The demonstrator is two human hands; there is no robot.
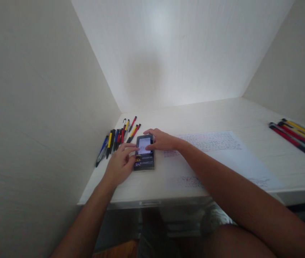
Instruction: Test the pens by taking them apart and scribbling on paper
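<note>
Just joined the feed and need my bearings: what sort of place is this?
Probably a study or writing desk set in a plain walled alcove. A sheet of handwritten paper lies on the white desk, pens lie in groups, and both hands rest at a phone.

Light comes from above and ahead: bright washed-out patch on the back wall [165, 43], fading to a grey shadow blob lower down. Side walls dimmer, beige cast. Desk [222, 114] evenly lit, soft low-contrast shadows. Phone [144, 157] screen glows, slightly blown out. Under the desk is dark and murky. Wide-angle stretch at the edges, forearms bulge near the bottom. Overall soft, writing on the paper [214, 143] unreadable.
</note>
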